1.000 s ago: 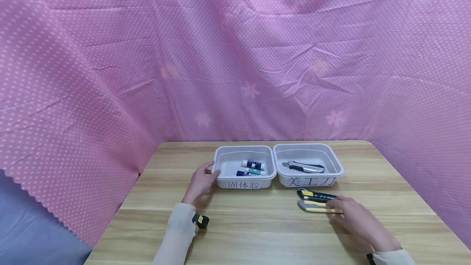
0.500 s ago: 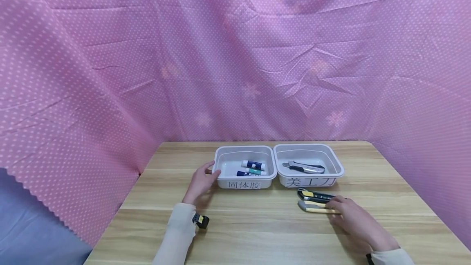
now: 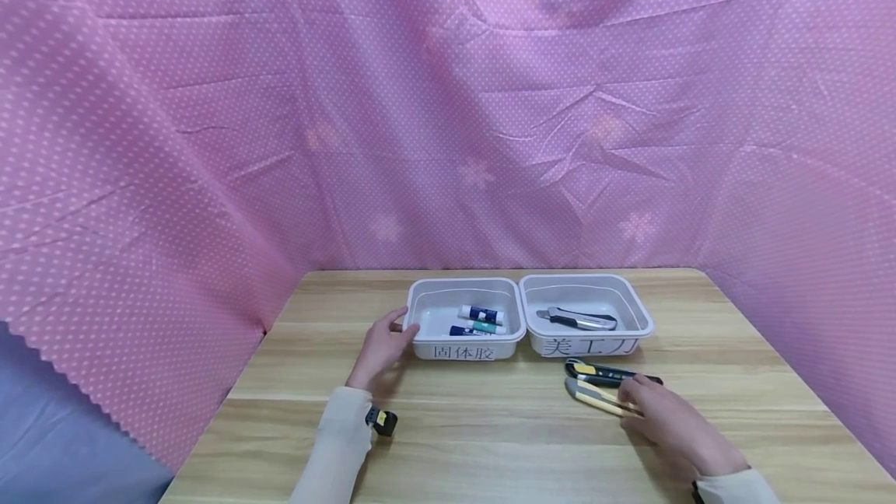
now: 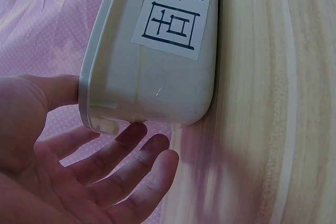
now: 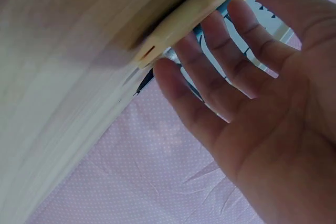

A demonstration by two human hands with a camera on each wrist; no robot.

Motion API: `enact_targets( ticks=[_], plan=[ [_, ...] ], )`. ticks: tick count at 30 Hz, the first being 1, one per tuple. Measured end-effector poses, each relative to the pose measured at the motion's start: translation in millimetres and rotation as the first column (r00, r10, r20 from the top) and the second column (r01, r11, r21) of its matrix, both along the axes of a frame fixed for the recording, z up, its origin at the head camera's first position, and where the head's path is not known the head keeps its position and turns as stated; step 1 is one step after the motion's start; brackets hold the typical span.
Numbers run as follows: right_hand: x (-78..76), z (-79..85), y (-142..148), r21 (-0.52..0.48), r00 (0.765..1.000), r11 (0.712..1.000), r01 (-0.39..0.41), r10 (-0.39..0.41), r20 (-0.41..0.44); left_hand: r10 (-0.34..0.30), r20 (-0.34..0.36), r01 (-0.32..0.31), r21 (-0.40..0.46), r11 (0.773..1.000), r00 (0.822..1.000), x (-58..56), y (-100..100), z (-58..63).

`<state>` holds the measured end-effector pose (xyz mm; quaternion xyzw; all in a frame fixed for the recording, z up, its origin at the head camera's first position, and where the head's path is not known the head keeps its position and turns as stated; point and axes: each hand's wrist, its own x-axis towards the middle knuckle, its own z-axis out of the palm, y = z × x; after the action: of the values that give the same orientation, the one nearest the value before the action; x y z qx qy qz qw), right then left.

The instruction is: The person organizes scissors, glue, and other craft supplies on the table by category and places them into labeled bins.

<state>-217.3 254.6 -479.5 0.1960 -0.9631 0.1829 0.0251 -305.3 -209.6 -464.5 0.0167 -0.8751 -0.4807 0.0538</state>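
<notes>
My left hand (image 3: 380, 347) holds the left corner of a white plastic box (image 3: 427, 347). In the left wrist view, the thumb lies at the rim and the other fingers are by the side wall (image 4: 168, 87). My right hand (image 3: 661, 420) pinches the rear part of a yellow utility knife (image 3: 589, 395) with a grey front end. In the right wrist view, thumb and fingertips stand on opposite sides of its yellow body (image 5: 191, 17). A black-and-yellow utility knife (image 3: 593, 372) lies just behind it on the table, partly hidden by the hand.
Several glue sticks (image 3: 483, 314) lie inside the left box. Beside it stands a second white box (image 3: 640, 327) with a silver-and-black utility knife (image 3: 581, 319) in it. Both boxes bear Chinese labels. Pink dotted cloth (image 3: 448, 138) hangs behind the wooden table (image 3: 490, 442).
The yellow utility knife has turned, its rear end swinging toward me away from the black one. My right hand has shifted slightly with it. The left hand has stayed put.
</notes>
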Motion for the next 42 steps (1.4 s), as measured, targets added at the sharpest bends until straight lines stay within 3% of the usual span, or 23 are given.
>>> enact_targets(
  ticks=[4,19,30,42],
  plan=[
    [-0.1,0.2,-2,0.011,1.0,1.0,0.004,-0.004,-0.005,-0.015,-0.016,0.015,-0.005,1.0,1.0,0.5,0,1.4],
    [1.5,-7.7,1,0.111,0.983,0.991,-0.069,0.087,-0.164,-0.017,-0.012,0.016,-0.012,1.0,1.0,2.0,1,1.0],
    [10.6,-1.2,1,0.1,0.963,0.993,-0.063,0.087,-0.254,-0.018,-0.037,0.018,-0.005,1.0,0.999,1.7,1,2.3],
    [9.7,15.2,-5,0.07,0.942,0.996,-0.047,0.068,-0.329,-0.009,-0.017,0.009,-0.006,1.0,1.0,2.0,1,1.4]
  ],
)
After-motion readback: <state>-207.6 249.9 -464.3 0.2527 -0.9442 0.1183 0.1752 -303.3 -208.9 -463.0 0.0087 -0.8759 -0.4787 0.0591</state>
